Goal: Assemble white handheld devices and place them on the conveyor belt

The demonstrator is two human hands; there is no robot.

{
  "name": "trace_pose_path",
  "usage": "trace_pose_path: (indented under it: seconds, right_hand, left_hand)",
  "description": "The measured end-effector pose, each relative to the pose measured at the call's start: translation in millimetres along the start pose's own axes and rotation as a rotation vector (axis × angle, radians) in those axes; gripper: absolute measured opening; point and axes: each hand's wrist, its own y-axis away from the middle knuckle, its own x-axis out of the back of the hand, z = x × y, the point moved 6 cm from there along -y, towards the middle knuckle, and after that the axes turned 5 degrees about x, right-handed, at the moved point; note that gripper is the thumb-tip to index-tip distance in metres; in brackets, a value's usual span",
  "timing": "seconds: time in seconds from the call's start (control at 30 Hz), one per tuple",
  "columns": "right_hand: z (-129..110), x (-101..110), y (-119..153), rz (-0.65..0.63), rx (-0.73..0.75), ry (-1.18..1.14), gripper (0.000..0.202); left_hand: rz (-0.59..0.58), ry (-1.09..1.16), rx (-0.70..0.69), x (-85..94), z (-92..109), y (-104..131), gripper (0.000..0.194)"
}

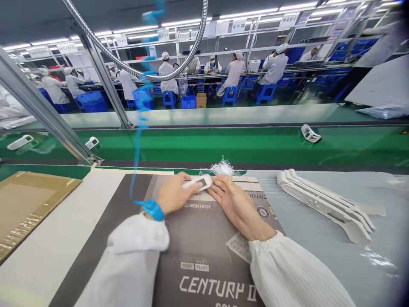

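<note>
My left hand [175, 192], with a blue strap at its wrist, grips a white handheld device with a small grey screen [207, 181]. The device lies slantwise over a dark printed box panel marked MONTECH and CENTURY II [198, 234]. Beside the device's screen end is my right hand [230, 200]; its fingers are stretched out and lie close together, with the tips by the device. Whether they press on it I cannot tell. Just beyond both hands sits crumpled clear plastic [223, 167].
Stacked white curved plastic parts [322, 204] lie at right on a foam sheet [319, 273]. A green conveyor belt [198, 145] runs across, carrying several white devices. Brown cardboard [32, 204] is at left. A coiled blue cord [138, 145] hangs before me; people sit at benches beyond.
</note>
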Motion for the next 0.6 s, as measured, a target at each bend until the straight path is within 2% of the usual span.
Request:
trace_pose_path:
  seconds: [0.03, 0.07, 0.13, 0.17, 0.23, 0.3, 0.37, 0.47, 0.53, 0.6]
  right_hand:
    - [-0.1, 2.4, -1.1, 0.008, 0.002, 0.022, 0.026]
    - [-0.2, 3.4, -1.4, 0.004, 0.003, 0.042, 0.025]
    - [-0.9, 3.2, -0.7, -0.014, 0.008, 0.072, 0.023]
    - [-1.2, 3.2, -0.1, -0.013, 0.009, 0.079, 0.022]
    - [-1.1, 3.2, 0.6, -0.006, 0.003, 0.075, 0.021]
    - [-0.2, 3.7, 0.2, -0.003, -0.005, 0.056, 0.021]
    - [1.0, 3.9, -0.6, -0.013, -0.009, 0.034, 0.022]
    - [1.5, 3.3, -0.8, -0.035, 0.006, 0.018, 0.026]
    - [1.3, 1.7, -0.5, -0.053, 0.019, 0.028, 0.028]
    - [0.8, 0.0, -0.2, -0.065, 0.032, 0.052, 0.030]
  left_hand:
    - [-0.010, 0.034, 0.061, 11.0, -8.6, -13.7, 0.048]
    - [0.037, 0.022, 0.097, 25.0, -15.2, -29.2, 0.046]
    - [0.237, -0.096, 0.163, 56.5, -24.9, -61.2, 0.036]
    - [0.285, -0.123, 0.190, 67.0, -28.2, -76.4, 0.036]
    - [0.342, -0.169, 0.233, 80.2, -33.0, -100.1, 0.040]
    - [0.355, -0.203, 0.262, 84.5, -35.6, -110.6, 0.041]
    - [0.364, -0.227, 0.260, 83.8, -35.3, -107.8, 0.039]
    - [0.403, -0.234, 0.219, 78.2, -31.7, -88.3, 0.040]
    - [0.423, -0.198, 0.220, 69.8, -33.3, -72.4, 0.041]
    - [0.392, -0.044, 0.228, 53.7, -39.9, -57.5, 0.040]
